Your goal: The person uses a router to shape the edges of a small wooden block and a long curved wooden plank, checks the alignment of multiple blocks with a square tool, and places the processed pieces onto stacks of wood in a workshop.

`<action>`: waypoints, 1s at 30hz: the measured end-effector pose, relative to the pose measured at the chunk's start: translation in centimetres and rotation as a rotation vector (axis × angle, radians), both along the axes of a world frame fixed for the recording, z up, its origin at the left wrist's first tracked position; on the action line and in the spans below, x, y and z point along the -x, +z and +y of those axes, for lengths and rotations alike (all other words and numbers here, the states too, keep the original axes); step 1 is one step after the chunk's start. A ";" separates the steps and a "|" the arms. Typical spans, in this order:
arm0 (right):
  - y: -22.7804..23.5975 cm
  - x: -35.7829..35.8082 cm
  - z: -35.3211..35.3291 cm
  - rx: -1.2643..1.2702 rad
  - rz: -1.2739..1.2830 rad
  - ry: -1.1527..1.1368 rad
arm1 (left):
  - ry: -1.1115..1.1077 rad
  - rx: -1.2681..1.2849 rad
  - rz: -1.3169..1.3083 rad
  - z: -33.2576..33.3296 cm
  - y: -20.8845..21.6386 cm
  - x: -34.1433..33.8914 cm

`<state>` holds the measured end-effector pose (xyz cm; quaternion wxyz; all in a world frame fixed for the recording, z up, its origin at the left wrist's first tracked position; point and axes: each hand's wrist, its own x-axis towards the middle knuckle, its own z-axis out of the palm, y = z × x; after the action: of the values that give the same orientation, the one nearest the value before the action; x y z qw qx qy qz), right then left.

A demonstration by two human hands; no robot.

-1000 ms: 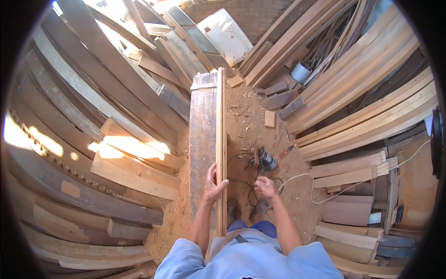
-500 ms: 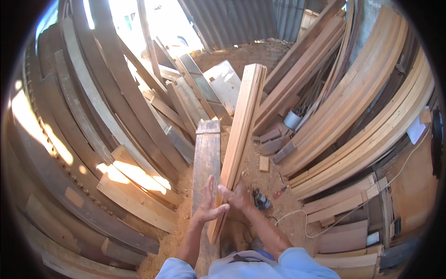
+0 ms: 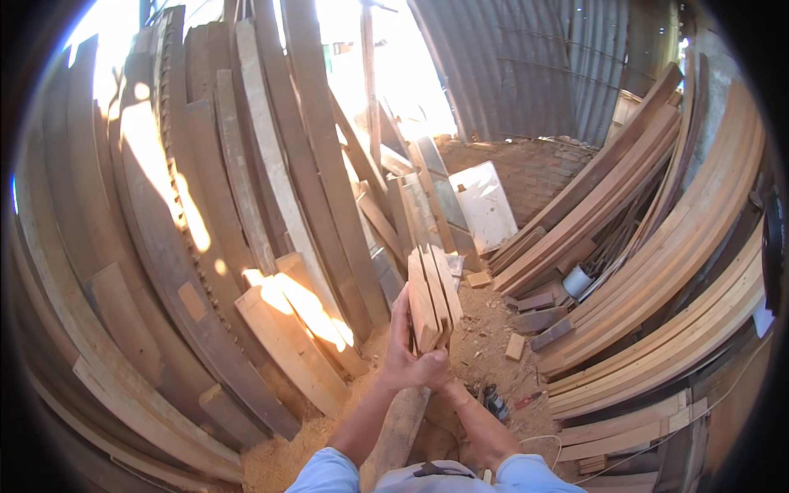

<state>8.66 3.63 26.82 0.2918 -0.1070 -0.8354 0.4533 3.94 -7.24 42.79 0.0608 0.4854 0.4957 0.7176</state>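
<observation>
Held boards [image 3: 424,304] pale tan; sleeves [image 3: 324,473] light blue; sheeting [image 3: 505,78] grey.

Daylight glares white up top, sun patches [image 3: 306,311] bleach left-hand boards [image 3: 289,345], and fisheye edges curve into black.

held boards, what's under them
Under the near end of the held boards, the left hand and part of the right hand show, with worn bench lower in view. Much of the right hand, and whatever lies directly behind the boards, is covered.

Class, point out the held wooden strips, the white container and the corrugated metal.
Held wooden strips [image 3: 422,302]: head view, leftmost strip's surface.
White container [image 3: 578,283]: head view, side wall.
Corrugated metal [image 3: 511,76]: head view, ribbed face.
</observation>
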 end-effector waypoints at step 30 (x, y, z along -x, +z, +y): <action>-9.1 -19.7 3.5 0.067 -0.597 -0.271 | 0.451 -0.095 0.415 1.8 4.4 -6.4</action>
<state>28.39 7.12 17.74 0.0881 -0.3548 -0.8469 0.3862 10.32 -5.45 47.18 -0.2254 0.5015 0.5588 0.6209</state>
